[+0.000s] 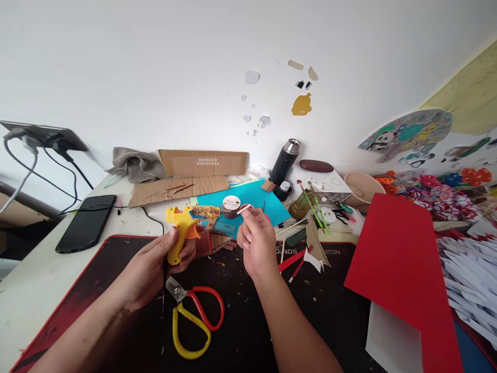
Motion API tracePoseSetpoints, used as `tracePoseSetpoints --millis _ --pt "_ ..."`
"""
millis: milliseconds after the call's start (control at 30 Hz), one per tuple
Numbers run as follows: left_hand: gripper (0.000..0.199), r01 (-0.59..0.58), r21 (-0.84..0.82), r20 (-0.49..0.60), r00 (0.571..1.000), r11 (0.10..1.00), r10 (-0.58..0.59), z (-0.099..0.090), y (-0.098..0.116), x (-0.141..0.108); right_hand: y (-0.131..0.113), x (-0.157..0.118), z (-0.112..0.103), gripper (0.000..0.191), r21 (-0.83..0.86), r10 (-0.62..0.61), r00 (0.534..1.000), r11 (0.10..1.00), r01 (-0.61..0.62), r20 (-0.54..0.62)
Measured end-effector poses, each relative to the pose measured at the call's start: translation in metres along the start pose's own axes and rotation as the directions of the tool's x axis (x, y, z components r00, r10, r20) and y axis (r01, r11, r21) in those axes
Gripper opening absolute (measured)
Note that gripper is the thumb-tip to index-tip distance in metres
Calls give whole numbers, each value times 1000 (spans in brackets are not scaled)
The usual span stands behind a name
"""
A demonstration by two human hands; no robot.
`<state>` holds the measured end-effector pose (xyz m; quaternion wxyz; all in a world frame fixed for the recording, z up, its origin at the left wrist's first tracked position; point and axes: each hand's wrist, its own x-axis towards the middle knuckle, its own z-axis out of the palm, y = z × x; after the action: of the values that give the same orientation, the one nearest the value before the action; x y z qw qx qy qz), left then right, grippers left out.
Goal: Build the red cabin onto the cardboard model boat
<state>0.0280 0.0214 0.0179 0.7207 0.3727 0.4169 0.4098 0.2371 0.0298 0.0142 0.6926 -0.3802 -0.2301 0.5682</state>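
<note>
Gripping a yellow glue gun (181, 224), the left hand (153, 261) points its tip right, near a little pale stick (244, 209) pinched in the right hand (258, 241). Scissors (189, 294) lie nearer on the black mat (240, 342); I see blue paper (254, 192) on the far side.

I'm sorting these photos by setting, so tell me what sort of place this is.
A craft desk, perhaps at home: a glue gun, scissors on a dark mat, and cardboard by the wall.
</note>
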Motion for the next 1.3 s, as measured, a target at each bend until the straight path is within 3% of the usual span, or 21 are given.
tracePoseSetpoints --millis 433,1300 --pt "46 10 -49 34 999 999 -8 -2 1 -2 1 -2 1 38 -14 7 1000 1000 -7 -4" --pt "47 31 25 26 999 999 -31 -4 -2 -2 2 -3 2 40 -12 33 999 999 -33 1"
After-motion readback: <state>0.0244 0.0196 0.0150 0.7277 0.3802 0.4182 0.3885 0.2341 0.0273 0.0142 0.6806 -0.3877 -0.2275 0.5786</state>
